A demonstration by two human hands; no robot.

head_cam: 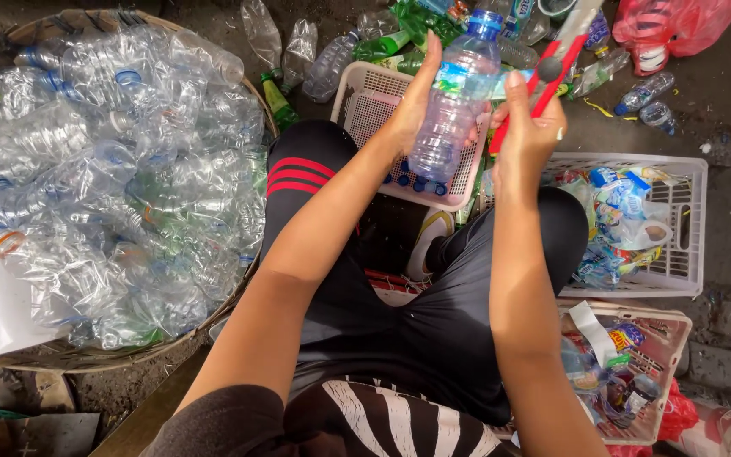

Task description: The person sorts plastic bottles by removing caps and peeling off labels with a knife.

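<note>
Left hand clamps the clear plastic bottle upright at twelve o'clock, steadying it; right hand fists a red cutter at its one o'clock, blade near the label.

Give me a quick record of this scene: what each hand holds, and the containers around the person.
left hand: grips a clear bottle with a blue cap, held upright
right hand: holds a red cutter beside the bottle
big basket: on the left, heaped with clear empty bottles
pink crate: behind the bottle, blue caps inside
white crate: on the right, holds peeled labels
loose bottles: on the ground ahead
</note>
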